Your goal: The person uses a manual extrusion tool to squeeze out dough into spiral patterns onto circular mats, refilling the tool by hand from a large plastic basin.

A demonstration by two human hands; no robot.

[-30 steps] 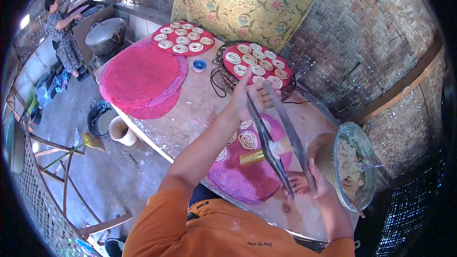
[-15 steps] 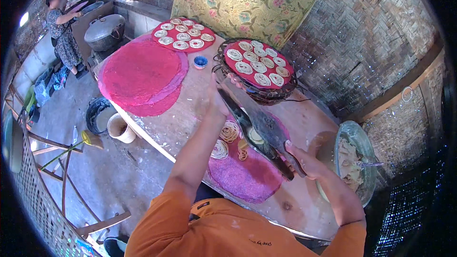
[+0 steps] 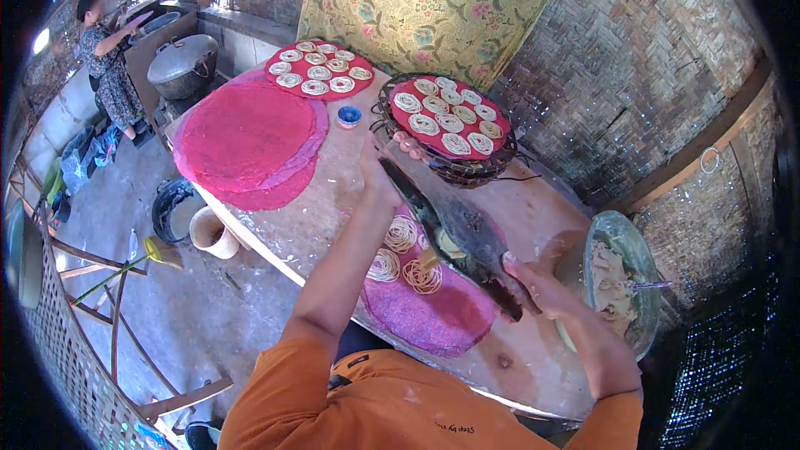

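Woven walls (image 3: 658, 117) go around the room, and a big dusty table (image 3: 354, 150) stands in it. Closest to the person, a purple mat (image 3: 429, 321) lies on the table. Loops of pale strings sit on it, and the nearest one is a loose, thin ring (image 3: 422, 278).

Just above that ring is the end of a yellow tube (image 3: 429, 258). It pokes out of a dark press (image 3: 475, 229) made of two long boards, held up over the mat. The boards slant from far left to near right, and the tube points across them, down and left, at the ring. I cannot tell if a string joins tube and ring.

The right hand (image 3: 546, 287) is nearer the body, curled tight on the near end, thumb on top. The left hand (image 3: 382, 177) is wrapped around the far end. Both hold only the press.

Half a second ago the ring was a small clump; now it is wide. One second ago the boards were spread apart, and now they are close.

Right of the press stands a green bowl (image 3: 621, 221) of dough (image 3: 611, 283). Farther off are a dark basket (image 3: 467, 171), pink mats (image 3: 250, 133) and a flowery cloth (image 3: 433, 8). Farthest, a person (image 3: 112, 71) stands by a big pot (image 3: 179, 62).
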